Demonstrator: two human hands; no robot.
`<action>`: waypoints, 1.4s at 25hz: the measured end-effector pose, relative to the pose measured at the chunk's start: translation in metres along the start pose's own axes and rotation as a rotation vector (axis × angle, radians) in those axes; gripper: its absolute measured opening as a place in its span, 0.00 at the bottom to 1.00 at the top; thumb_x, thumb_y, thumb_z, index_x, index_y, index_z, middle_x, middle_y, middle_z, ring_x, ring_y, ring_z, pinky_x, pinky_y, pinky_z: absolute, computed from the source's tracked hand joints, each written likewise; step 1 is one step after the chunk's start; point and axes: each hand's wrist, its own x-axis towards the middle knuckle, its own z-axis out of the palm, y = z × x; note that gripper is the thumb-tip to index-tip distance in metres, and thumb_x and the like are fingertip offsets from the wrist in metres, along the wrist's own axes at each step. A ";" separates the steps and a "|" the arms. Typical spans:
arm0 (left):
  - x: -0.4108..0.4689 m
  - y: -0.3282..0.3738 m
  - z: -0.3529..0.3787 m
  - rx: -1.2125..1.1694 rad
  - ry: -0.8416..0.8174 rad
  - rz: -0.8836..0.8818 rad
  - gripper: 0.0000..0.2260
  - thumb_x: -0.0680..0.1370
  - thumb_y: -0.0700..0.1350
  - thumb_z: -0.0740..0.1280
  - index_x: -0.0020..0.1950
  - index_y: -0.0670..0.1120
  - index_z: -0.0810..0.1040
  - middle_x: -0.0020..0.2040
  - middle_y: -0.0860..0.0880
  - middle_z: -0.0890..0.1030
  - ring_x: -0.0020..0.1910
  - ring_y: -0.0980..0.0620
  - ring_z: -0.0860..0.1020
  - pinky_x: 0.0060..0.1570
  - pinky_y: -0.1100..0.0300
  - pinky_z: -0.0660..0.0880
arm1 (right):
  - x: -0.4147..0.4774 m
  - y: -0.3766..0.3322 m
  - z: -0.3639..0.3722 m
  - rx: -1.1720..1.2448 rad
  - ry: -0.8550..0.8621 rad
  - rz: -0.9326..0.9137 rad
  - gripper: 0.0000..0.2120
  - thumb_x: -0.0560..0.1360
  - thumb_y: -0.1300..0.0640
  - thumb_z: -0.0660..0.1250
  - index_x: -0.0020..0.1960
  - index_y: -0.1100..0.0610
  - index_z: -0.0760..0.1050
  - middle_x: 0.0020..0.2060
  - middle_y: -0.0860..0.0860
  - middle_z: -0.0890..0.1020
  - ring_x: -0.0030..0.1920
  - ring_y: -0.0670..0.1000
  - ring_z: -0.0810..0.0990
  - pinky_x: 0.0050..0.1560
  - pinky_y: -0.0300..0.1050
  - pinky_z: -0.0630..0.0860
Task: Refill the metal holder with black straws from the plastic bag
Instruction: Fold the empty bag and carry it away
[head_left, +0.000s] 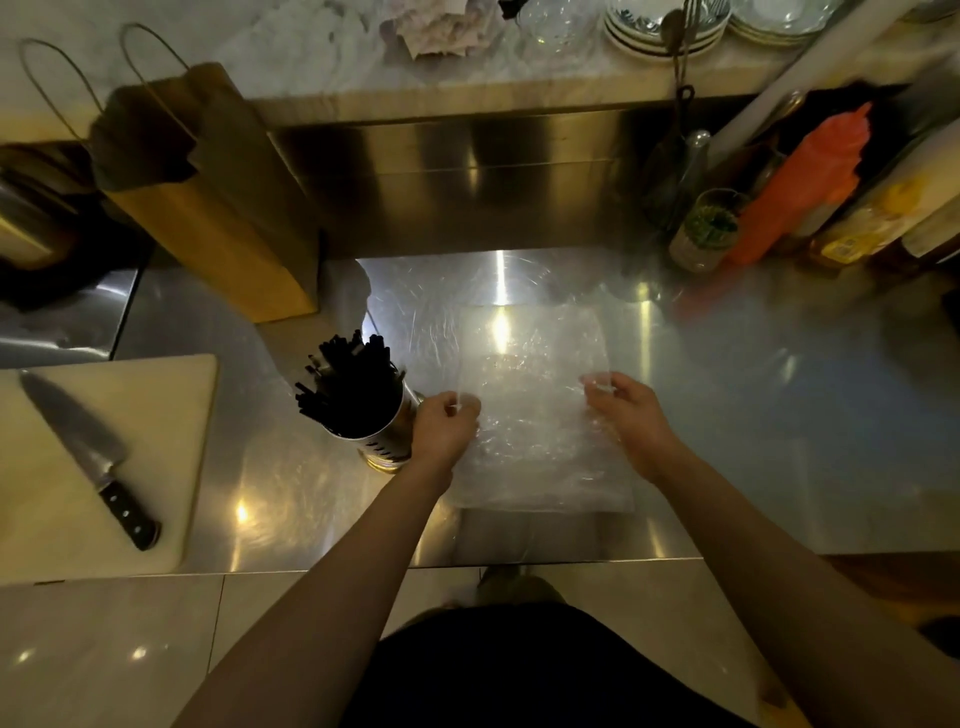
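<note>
A clear plastic bag (535, 405) is spread flat on the steel bench (779, 415), pinched at its side edges by the left hand (445, 426) and right hand (626, 413). Black straws (345, 379) are packed upright in the metal holder (387, 441), just beside the left hand.

A shiny steel counter (779, 415) runs under a steel back panel (467, 171) and a pale marble shelf (311, 57) stacked with bowls (660, 28); a cutting board (156, 493) with a knife (88, 457) lies at the left; the floor (104, 649) is pale tile; bright glare spots the dim metal.
</note>
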 end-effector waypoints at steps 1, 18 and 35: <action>-0.006 0.005 -0.001 -0.047 -0.017 0.011 0.04 0.79 0.42 0.67 0.44 0.45 0.78 0.41 0.46 0.79 0.40 0.51 0.77 0.43 0.57 0.77 | -0.006 -0.006 -0.002 0.039 -0.001 -0.007 0.07 0.78 0.62 0.66 0.55 0.58 0.79 0.44 0.56 0.80 0.38 0.50 0.81 0.40 0.44 0.79; -0.108 0.075 -0.140 -0.197 -0.280 0.328 0.11 0.79 0.37 0.66 0.60 0.40 0.78 0.44 0.46 0.85 0.40 0.52 0.85 0.41 0.58 0.81 | -0.144 -0.114 0.021 0.047 -0.373 -0.203 0.14 0.79 0.62 0.62 0.64 0.57 0.73 0.55 0.60 0.83 0.54 0.60 0.84 0.54 0.55 0.81; -0.151 0.143 -0.154 -0.260 -0.248 0.569 0.19 0.78 0.32 0.60 0.36 0.49 0.84 0.41 0.50 0.83 0.39 0.53 0.83 0.36 0.62 0.80 | -0.145 -0.226 -0.008 -0.085 -0.409 -0.554 0.14 0.75 0.76 0.59 0.40 0.61 0.77 0.36 0.53 0.84 0.39 0.51 0.84 0.34 0.39 0.80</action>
